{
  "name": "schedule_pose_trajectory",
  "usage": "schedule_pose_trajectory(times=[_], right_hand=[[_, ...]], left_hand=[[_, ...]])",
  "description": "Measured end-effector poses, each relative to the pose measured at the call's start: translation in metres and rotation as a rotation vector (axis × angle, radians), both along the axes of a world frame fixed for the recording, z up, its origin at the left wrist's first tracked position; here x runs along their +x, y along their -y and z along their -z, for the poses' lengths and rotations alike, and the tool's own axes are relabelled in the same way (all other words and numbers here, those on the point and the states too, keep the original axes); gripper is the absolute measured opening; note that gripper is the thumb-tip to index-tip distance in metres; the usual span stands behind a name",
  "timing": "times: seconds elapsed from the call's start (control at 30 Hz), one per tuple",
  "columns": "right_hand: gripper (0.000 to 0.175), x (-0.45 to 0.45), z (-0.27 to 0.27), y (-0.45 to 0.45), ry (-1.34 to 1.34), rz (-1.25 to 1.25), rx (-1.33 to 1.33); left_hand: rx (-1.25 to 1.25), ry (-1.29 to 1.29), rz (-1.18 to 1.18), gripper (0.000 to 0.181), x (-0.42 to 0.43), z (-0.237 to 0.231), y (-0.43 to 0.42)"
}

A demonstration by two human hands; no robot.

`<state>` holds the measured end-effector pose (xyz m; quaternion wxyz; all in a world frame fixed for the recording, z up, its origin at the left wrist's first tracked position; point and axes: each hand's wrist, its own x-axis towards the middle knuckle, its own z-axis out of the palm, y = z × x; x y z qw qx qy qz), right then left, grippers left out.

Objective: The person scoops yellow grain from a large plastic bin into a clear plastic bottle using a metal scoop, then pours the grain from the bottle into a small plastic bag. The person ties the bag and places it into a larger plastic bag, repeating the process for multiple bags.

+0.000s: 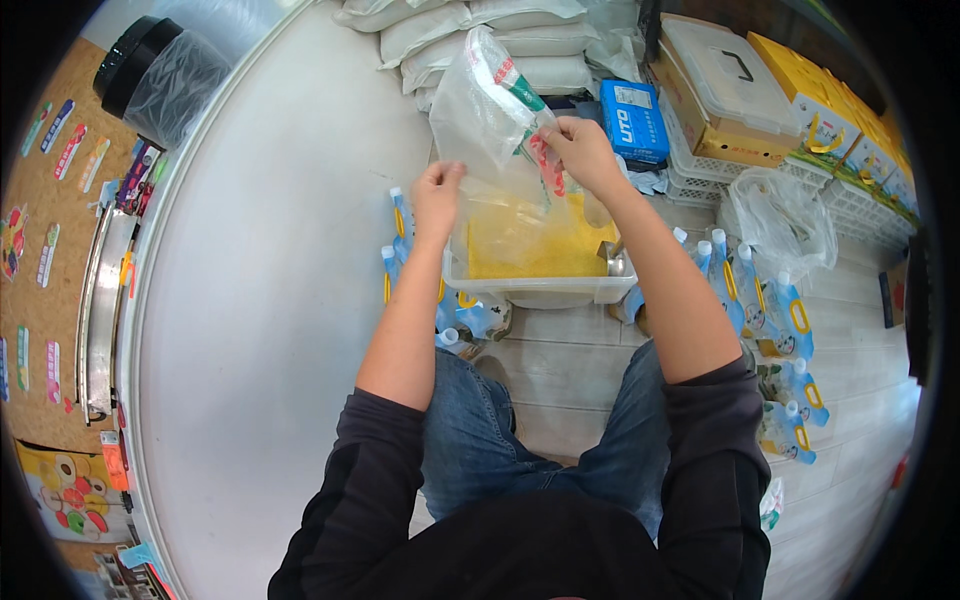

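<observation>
A translucent woven plastic sack [480,112] with red and green print is spread between my hands above a clear plastic tub. My left hand [439,196] pinches its lower left edge. With thumb and fingers, my right hand [581,150] grips the printed right edge. Below, the clear plastic tub [540,289] holds yellow grain [525,251], partly seen through the sack. A metal scoop [615,259] lies at the tub's right end on the grain.
Blue-tinted plastic pouches [787,315] with white caps stand right of the tub, more at its left [401,217]. White sacks [525,45] are stacked behind. A blue box [634,124], a lidded bin [727,75] and a clear bag [780,217] sit at right. A white panel [262,300] fills the left.
</observation>
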<state>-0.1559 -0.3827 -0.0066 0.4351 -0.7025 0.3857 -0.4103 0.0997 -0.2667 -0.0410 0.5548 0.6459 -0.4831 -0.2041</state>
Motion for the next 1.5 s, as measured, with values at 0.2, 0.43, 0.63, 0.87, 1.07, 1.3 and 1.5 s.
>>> schedule_pose_trajectory(times=[0.2, 0.43, 0.63, 0.87, 1.07, 1.3, 1.5], right_hand=[[0.017, -0.013, 0.0, 0.006, 0.026, 0.024, -0.066], [0.021, -0.018, -0.008, 0.005, 0.023, 0.068, 0.004], [0.024, -0.022, 0.005, 0.008, 0.13, 0.006, -0.071], [0.018, -0.019, -0.01, -0.011, -0.102, 0.087, 0.002], [0.023, -0.019, -0.011, -0.016, -0.109, 0.135, -0.099], [0.033, -0.025, 0.001, -0.008, -0.079, 0.174, -0.196], [0.025, -0.027, 0.006, 0.0, 0.075, 0.111, 0.005]], left_hand=[[-0.035, -0.095, 0.021, 0.025, -0.013, -0.011, 0.001], [-0.145, -0.084, 0.022, 0.03, 0.005, -0.003, 0.0], [-0.238, -0.312, 0.012, 0.032, 0.003, -0.012, -0.003], [-0.136, -0.227, 0.121, 0.03, -0.008, -0.01, -0.009], [-0.094, -0.175, 0.048, 0.023, -0.014, -0.011, -0.009], [-0.115, -0.272, 0.012, 0.021, -0.017, -0.012, -0.012], [-0.211, -0.332, -0.145, 0.027, -0.001, -0.008, -0.01]])
